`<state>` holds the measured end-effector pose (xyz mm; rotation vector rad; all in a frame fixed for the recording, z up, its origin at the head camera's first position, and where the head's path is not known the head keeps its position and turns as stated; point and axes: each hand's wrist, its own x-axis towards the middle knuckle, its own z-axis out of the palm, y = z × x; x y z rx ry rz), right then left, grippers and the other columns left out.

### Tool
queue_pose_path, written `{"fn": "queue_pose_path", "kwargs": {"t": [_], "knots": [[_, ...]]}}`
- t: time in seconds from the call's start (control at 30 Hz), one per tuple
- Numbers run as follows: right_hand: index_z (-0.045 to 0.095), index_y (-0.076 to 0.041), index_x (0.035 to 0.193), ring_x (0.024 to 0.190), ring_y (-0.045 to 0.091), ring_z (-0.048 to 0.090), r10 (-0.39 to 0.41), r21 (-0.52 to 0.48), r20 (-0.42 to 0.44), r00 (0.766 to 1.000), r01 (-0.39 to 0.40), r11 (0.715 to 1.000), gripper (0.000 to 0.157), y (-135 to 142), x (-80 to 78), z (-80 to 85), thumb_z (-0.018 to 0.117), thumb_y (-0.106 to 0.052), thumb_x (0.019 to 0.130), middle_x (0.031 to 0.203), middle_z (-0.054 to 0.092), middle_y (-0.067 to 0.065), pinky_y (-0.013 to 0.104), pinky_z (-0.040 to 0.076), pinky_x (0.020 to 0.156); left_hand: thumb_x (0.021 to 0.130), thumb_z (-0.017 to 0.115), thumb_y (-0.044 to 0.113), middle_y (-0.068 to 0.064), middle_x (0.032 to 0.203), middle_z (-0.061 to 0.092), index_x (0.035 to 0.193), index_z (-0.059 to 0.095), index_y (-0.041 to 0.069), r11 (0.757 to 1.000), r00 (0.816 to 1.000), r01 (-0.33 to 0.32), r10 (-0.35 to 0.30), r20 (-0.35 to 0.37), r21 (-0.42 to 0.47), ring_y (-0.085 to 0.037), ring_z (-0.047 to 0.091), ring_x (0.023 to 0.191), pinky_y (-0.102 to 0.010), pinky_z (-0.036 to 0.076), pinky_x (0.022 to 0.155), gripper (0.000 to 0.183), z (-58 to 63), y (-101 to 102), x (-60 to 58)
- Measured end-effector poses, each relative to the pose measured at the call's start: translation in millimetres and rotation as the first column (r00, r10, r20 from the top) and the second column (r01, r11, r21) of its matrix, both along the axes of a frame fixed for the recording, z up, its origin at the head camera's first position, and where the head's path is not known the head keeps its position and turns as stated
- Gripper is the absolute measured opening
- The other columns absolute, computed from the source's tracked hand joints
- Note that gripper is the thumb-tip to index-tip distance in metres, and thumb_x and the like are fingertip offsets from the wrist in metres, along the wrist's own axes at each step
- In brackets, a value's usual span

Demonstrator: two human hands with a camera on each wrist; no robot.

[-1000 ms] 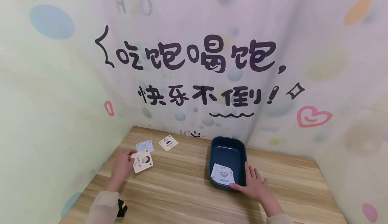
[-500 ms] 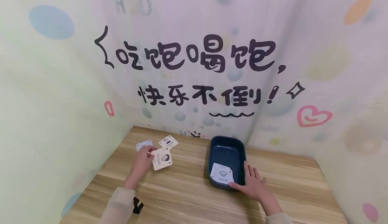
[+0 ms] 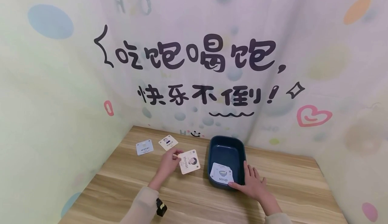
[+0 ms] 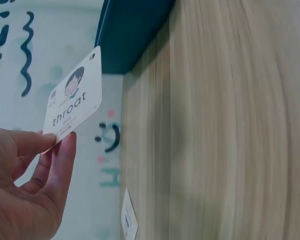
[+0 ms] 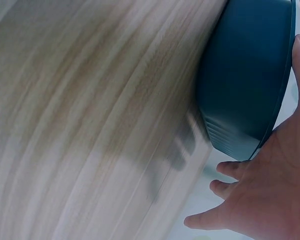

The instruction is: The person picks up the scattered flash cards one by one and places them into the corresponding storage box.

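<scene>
In the head view my left hand (image 3: 169, 165) pinches a white card (image 3: 189, 162) by its edge, in the air above the table. The left wrist view shows thumb and fingers on one corner of this card (image 4: 75, 97), printed "throat" with a small figure. To its right stands a dark blue rectangular bin (image 3: 227, 150), with a card reading "soup" (image 3: 222, 174) on top of other card edges at its near end. My right hand (image 3: 254, 185) rests on the bin's near right corner, thumb at the front rim. In the right wrist view its fingers (image 5: 205, 220) are spread and fairly straight beside the bin's wall.
On the wooden table (image 3: 188, 200) at the back left lie a blue "water" card (image 3: 144, 147) and a white "head" card (image 3: 168, 142). A printed curtain (image 3: 194, 22) encloses the table's back and sides. A black device (image 3: 161, 207) sits at the left wrist.
My left hand has carried the throat card rightward, past the water and head cards toward the bin. The water card has come fully into sight. The right hand and bin have barely moved.
</scene>
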<state>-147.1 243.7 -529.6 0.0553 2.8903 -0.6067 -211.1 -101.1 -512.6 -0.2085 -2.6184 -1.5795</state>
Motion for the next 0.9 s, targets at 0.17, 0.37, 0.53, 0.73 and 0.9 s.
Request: {"fn": "queue_pose_path", "kwargs": {"t": [0.17,0.37,0.53,0.73,0.9], "knots": [[0.006,-0.001,0.159,0.145,0.058,0.016,-0.002,0.006,-0.003,1.0,0.002,1.0,0.127,0,-1.1,-0.3,0.064,-0.077,0.075,0.157,0.022,0.036,0.084,0.009,0.107,0.086,0.061,-0.009,-0.021,0.107,0.065,0.115,0.064,-0.003,0.993,0.996,0.06,-0.066,0.054,0.103,-0.019,0.064,0.083,-0.04,0.062,0.071,0.03,1.3,27,3.6],[0.007,0.0,0.158,0.144,0.058,0.018,-0.002,0.016,-0.012,1.0,0.002,1.0,0.127,0,-1.5,-1.0,0.064,-0.076,0.075,0.157,0.023,0.036,0.085,0.01,0.106,0.087,0.061,-0.01,-0.022,0.105,0.064,0.116,0.063,-0.006,0.98,0.993,0.087,-0.1,0.066,0.178,-0.018,0.063,0.082,-0.048,0.062,0.073,0.029,1.0,54,4.4],[0.008,0.001,0.158,0.144,0.058,0.018,-0.006,0.015,-0.014,1.0,0.007,1.0,0.126,-1,-0.1,-3.5,0.064,-0.076,0.075,0.156,0.024,0.037,0.085,0.01,0.106,0.088,0.061,-0.01,-0.022,0.105,0.063,0.115,0.062,-0.007,0.963,0.988,0.089,-0.117,0.099,0.253,-0.022,0.065,0.084,-0.051,0.061,0.077,0.028,-4.7,71,5.1],[0.007,0.0,0.158,0.145,0.058,0.017,-0.011,0.011,-0.009,1.0,0.011,1.0,0.126,0,-1.1,-5.7,0.065,-0.076,0.075,0.157,0.023,0.036,0.085,0.008,0.106,0.089,0.064,-0.006,-0.021,0.107,0.062,0.116,0.06,-0.007,0.941,0.976,0.115,-0.166,0.138,0.318,-0.017,0.065,0.086,-0.045,0.062,0.077,0.027,-13.2,83,6.8],[0.006,0.0,0.158,0.145,0.058,0.016,-0.007,0.009,-0.006,1.0,0.007,1.0,0.127,0,-1.1,-4.2,0.065,-0.076,0.075,0.157,0.022,0.036,0.085,0.008,0.106,0.091,0.065,-0.003,-0.02,0.106,0.063,0.117,0.06,-0.007,0.938,0.972,0.131,-0.185,0.144,0.322,-0.016,0.063,0.084,-0.045,0.063,0.075,0.027,-15.6,83,8.8]]}}
